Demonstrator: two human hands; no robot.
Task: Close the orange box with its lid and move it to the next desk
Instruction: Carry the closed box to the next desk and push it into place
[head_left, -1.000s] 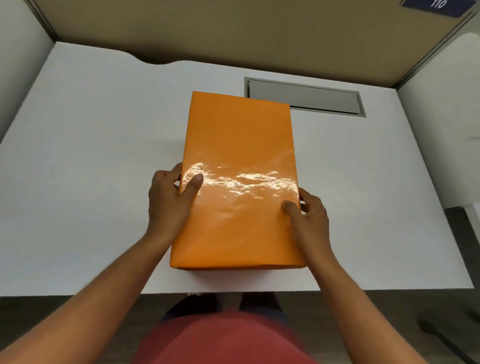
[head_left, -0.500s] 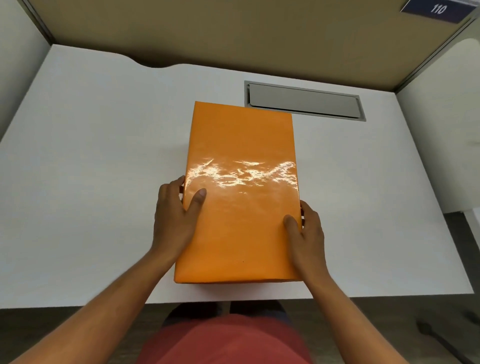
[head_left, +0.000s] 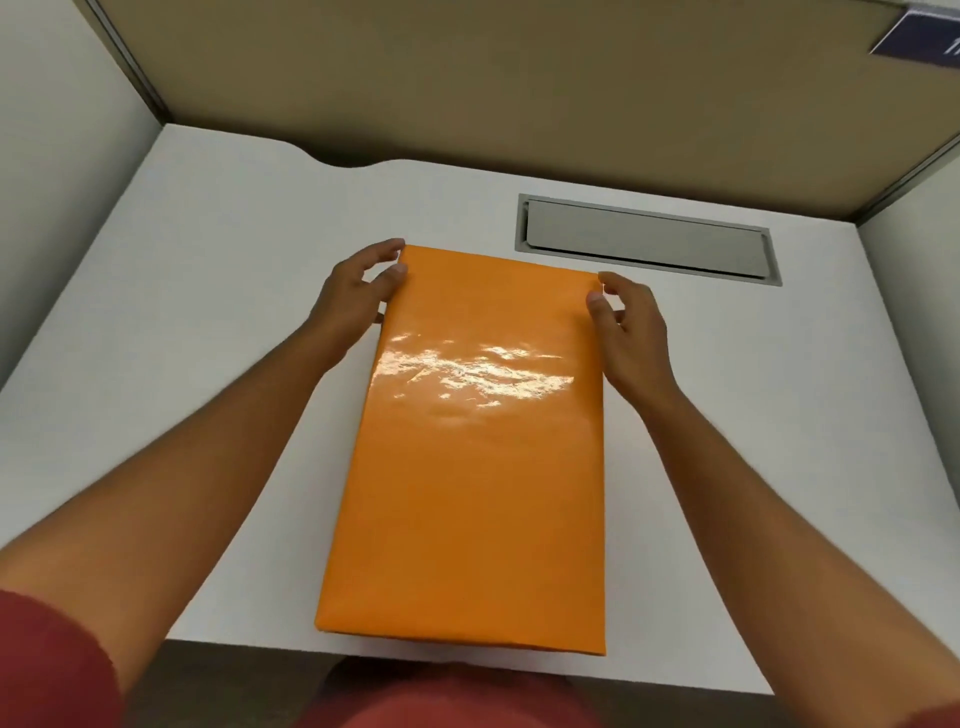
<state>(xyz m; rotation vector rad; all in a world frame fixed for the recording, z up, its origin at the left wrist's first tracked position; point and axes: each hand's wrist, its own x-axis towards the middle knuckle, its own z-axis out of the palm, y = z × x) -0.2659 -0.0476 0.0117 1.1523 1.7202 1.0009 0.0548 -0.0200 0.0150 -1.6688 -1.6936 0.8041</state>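
Orange box (head_left: 478, 457), lid on: lying on the white desk (head_left: 208, 322), near edge. My left hand (head_left: 358, 296) and right hand (head_left: 631, 332) are gripping its far corners, fingers curled.

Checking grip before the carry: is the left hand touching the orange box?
Touching. The head view shows the left hand at the far left corner of the orange box, its thumb pressed on the top edge.
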